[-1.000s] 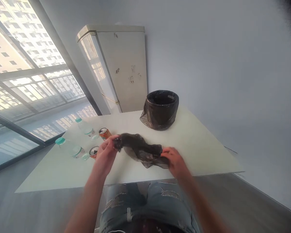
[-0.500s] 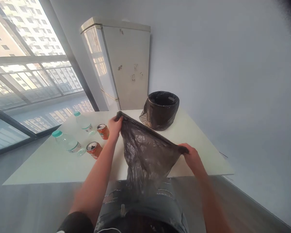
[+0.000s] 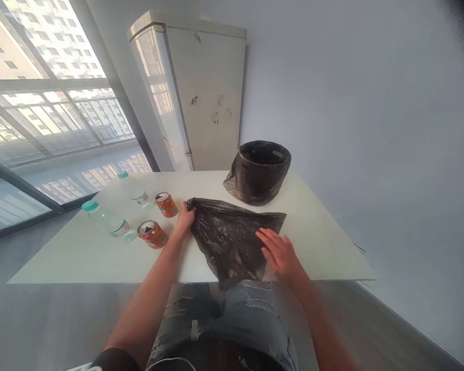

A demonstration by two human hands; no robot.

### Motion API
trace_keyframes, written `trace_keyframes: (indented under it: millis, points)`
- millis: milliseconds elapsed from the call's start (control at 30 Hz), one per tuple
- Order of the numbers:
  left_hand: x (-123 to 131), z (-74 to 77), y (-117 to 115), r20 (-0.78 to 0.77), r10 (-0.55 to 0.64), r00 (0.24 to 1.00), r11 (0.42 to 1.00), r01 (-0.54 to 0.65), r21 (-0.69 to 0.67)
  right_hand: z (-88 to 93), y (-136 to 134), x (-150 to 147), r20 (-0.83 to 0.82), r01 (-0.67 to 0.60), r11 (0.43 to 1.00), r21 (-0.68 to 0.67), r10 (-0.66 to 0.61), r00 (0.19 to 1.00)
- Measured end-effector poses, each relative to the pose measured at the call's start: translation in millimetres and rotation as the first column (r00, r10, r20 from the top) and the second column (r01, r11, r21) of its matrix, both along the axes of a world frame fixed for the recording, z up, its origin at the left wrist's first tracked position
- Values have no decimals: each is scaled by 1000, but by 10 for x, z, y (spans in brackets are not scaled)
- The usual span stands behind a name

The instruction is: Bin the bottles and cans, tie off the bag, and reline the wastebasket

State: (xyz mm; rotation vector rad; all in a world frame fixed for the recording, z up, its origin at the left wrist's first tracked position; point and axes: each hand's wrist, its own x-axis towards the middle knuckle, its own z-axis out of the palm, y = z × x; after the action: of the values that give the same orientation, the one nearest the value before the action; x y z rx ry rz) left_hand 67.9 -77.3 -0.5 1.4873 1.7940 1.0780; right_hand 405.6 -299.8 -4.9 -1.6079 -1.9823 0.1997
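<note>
**Left hand clasps one corner as right hand spreads over black plastic bag**

Head camera: You are at a white table, the black plastic bag laid out on your side of the round, plastic-lined bin. The bag's upper edge, its longest line, runs left to right in front of the bin, and the film narrows toward you until its lower end slips past the table's near edge. Your left hand, to the front left of the bin, has the bunched upper-left corner clasped between thumb and fingers. Your right hand, in front of the bin's right side, grasps nothing that can be seen: its fingers are splayed, pointing left over the bag, and whether the tips touch the film cannot be told. The loose upper-right corner lies between that hand and the bin, so the right hand is the nearer of your two to it. Left of the bin and closer to you stand two orange drink cans; farther left are two clear bottles with teal caps. A white refrigerator rises behind the bin, to its left.
</note>
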Motion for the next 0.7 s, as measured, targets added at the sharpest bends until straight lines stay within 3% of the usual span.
trace_keyframes:
  millis: [133,200,267,300,367,433,467,533,600,700]
  points:
    - [-115,124,-324,-102,65,993,998,-64,16,-84,213,261,50,26,983,-182,-17,999]
    - [-109,237,-569,-168,128,977,990,-116,75,-18,249,393,1,82,981,-176,-83,997]
    - [-38,346,-822,-271,174,947,965,-110,237,119,241,372,-77,148,983,-109,-157,985]
    - [24,385,-928,-329,138,934,943,-22,333,196,232,287,-111,177,982,-70,-184,977]
    - [182,406,-1060,-483,-83,872,868,301,394,320,229,0,-115,170,985,-24,-171,979]
    - [335,332,-1067,-623,-342,704,763,595,254,358,265,-342,-3,57,997,-52,-57,998]
    - [388,264,-1031,-666,-432,608,722,675,147,339,297,-485,65,-4,996,-94,11,998]
    - [408,96,-911,-697,-525,489,705,708,-35,243,375,-639,171,-54,980,-194,88,981]
    - [309,-65,-776,-698,-541,469,737,665,-125,112,443,-582,242,-11,966,-257,76,967]
    - [46,-210,-636,-709,-506,491,780,611,-134,-49,469,-230,303,65,965,-253,16,953]
